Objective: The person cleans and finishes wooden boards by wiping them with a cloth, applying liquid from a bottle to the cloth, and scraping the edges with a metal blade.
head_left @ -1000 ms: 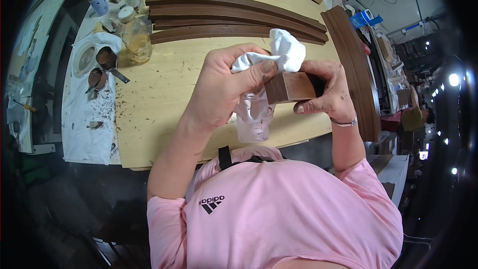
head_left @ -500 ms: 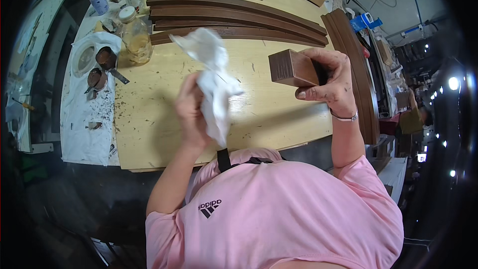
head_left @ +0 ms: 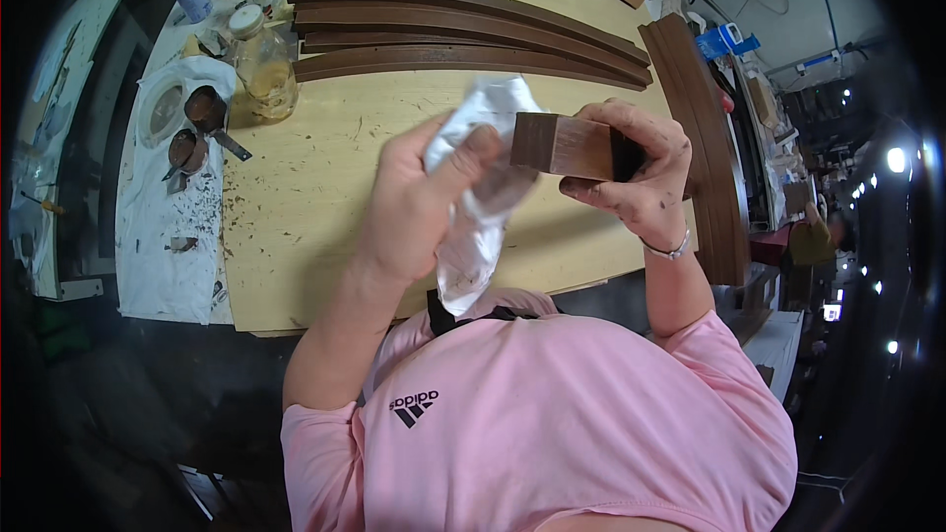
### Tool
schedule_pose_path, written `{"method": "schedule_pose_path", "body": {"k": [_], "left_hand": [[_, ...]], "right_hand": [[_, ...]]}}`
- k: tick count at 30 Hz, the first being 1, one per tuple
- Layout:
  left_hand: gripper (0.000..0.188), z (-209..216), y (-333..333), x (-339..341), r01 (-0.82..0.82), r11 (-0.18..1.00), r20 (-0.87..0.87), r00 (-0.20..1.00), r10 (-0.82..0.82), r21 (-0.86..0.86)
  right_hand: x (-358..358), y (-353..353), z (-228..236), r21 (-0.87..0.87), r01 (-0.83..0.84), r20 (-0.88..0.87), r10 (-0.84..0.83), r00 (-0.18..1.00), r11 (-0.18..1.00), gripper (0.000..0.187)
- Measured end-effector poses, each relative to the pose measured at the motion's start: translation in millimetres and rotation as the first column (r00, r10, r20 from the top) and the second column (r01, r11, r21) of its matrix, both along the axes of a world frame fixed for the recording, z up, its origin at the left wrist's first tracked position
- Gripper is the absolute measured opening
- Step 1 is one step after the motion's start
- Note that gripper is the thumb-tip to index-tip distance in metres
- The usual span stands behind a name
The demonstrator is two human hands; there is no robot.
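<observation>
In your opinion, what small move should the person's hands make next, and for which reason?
Probably the left hand should press the white cloth lightly on the left end of the brown block and wipe there. The cloth is close beside that end, which no fingers cover, while the right hand grips the opposite end.

A broad yellow worktable (head_left: 286, 266) stands here, with deep shadow below its near edge. Off to the right, bright lamps (head_left: 896, 160) dot the dimness.
</observation>
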State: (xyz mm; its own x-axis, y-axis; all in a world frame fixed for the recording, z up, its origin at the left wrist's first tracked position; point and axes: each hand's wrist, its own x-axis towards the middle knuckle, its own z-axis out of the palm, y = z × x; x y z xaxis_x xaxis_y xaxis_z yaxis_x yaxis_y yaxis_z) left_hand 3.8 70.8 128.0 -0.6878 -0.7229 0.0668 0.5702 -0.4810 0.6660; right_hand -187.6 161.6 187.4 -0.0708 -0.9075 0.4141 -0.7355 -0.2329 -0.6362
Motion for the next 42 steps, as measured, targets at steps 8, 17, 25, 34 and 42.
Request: {"method": "schedule_pose_path", "body": {"k": [8,17,25,34,42], "left_hand": [[0.032,18,-3,14,0.24,0.971,0.06,0.969,-0.239,0.001],[0.036,18,1,16,0.22,0.974,0.043,0.974,-0.222,0.055],[0.039,17,1,19,0.235,0.969,0.027,0.971,-0.238,0.074],[0.038,19,5,19,0.19,0.971,-0.005,0.981,-0.191,0.147],[0.034,8,15,10,0.199,0.963,-0.101,0.978,-0.183,0.184]], "right_hand": [[11,0,-14,-0.25,0.003,-0.251,-0.067,0.966,0.968,0.043],[14,7,-20,-0.301,0.038,-0.274,-0.125,0.954,0.953,0.047],[16,9,-20,-0.344,0.03,-0.31,-0.144,0.94,0.939,0.048],[20,13,-21,-0.365,0.081,-0.339,-0.213,0.916,0.928,0.048],[22,14,-30,-0.447,0.082,-0.354,-0.261,0.898,0.891,0.049]]}}
